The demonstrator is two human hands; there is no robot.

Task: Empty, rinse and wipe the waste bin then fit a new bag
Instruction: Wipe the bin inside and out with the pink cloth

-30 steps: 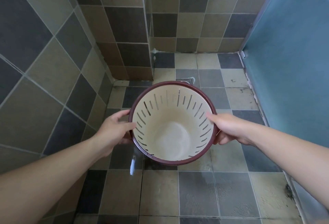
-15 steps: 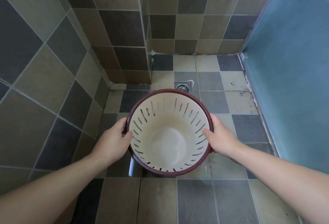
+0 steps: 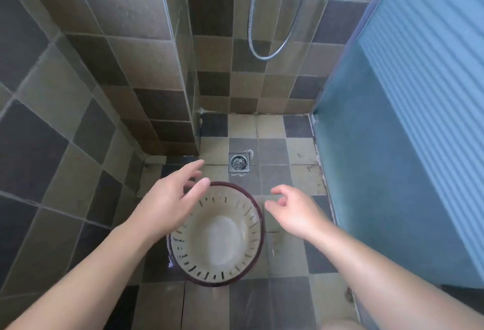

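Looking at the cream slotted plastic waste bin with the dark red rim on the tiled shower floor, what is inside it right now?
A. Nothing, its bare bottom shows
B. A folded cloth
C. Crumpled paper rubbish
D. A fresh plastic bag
A: the cream slotted plastic waste bin with the dark red rim shows only its bare pale bottom and slotted wall, while the left hand and right hand hover open above it, holding nothing.

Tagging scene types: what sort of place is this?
Most likely a shower area in a bathroom: shower hose hanging on the tiled wall, floor drain in the tiled floor, beside the waste bin.
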